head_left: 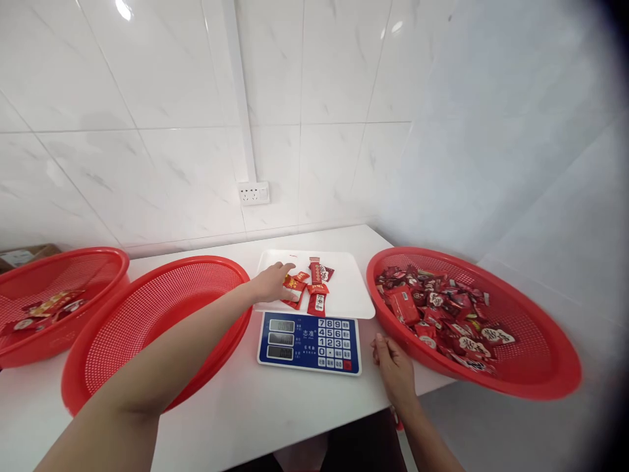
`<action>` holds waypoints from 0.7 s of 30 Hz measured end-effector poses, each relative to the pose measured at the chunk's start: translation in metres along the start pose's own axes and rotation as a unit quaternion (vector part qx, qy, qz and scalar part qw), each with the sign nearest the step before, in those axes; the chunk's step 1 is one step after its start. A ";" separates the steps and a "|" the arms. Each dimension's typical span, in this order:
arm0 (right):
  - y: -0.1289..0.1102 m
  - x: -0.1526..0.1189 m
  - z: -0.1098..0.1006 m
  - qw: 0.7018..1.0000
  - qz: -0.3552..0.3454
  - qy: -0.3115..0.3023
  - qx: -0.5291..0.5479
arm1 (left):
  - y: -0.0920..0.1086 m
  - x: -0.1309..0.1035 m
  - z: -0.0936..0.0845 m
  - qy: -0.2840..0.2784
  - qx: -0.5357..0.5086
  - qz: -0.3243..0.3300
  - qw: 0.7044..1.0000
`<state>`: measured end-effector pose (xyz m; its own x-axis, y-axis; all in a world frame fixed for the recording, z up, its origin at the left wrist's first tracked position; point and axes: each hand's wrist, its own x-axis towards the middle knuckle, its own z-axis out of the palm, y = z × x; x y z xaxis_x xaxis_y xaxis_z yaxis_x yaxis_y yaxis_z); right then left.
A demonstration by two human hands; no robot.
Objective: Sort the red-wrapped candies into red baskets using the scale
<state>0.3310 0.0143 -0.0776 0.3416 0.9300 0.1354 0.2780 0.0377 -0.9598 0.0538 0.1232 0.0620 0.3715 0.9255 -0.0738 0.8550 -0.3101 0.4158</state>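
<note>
My left hand (pixel 272 283) reaches over the white scale tray (pixel 348 288), fingers apart and bent beside several small red candy packets (pixel 295 286). Its fingertips are at the left edge of these packets, and part of the thumb side is hidden. To the right on the tray, a long red packet (pixel 316 272) lies among other packets. Below the tray is the blue keypad panel of the digital scale (pixel 309 342). My right hand (pixel 396 368) is low beside the scale's right side, with its fingers curled closed and nothing visible in them.
At the right, a red plastic basket (pixel 540 354) holds many red candy packets and overhangs the table edge. Left of the scale stands another red basket (pixel 81 367), partly behind my forearm. Farther left, a third basket (pixel 105 257) contains several packets. A tiled wall with a socket (pixel 254 193) rises behind.
</note>
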 end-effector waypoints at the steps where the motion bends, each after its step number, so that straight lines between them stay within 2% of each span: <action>1: 0.000 0.000 0.000 1.000 0.001 -0.002 0.000 | 0.000 -0.002 -0.001 0.016 -0.017 -0.003 1.000; 3: 0.000 0.000 0.000 1.000 0.004 -0.006 0.001 | 0.000 -0.012 -0.006 0.051 -0.053 -0.011 0.997; 6: 0.001 0.000 0.000 1.000 0.006 -0.011 0.002 | -0.004 -0.034 -0.023 0.095 -0.113 -0.036 0.988; 10: 0.003 0.001 0.000 1.000 0.010 -0.017 -0.001 | -0.028 -0.069 -0.054 0.106 -0.168 -0.083 0.977; 13: 0.003 0.001 0.001 1.000 0.010 -0.021 -0.010 | -0.052 -0.087 -0.069 0.090 -0.088 -0.111 0.986; 15: 0.003 0.001 0.001 1.000 0.010 -0.023 -0.010 | -0.062 -0.090 -0.070 0.107 0.003 -0.116 0.987; 17: 0.002 0.002 0.002 1.000 0.008 -0.023 -0.010 | -0.062 -0.085 -0.063 0.135 0.055 -0.113 0.983; 19: 0.001 0.002 0.002 1.000 0.004 -0.022 -0.013 | -0.054 -0.072 -0.050 0.140 0.073 -0.088 0.984; 21: 0.000 0.002 0.002 1.000 0.000 -0.021 -0.015 | -0.039 -0.052 -0.034 0.122 0.084 -0.045 0.988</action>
<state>0.3295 0.0166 -0.0781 0.3047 0.9443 0.1244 0.3049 0.0270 -0.9520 -0.0110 0.0948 0.0806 0.2101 0.9697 0.1247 0.9366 -0.2362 0.2590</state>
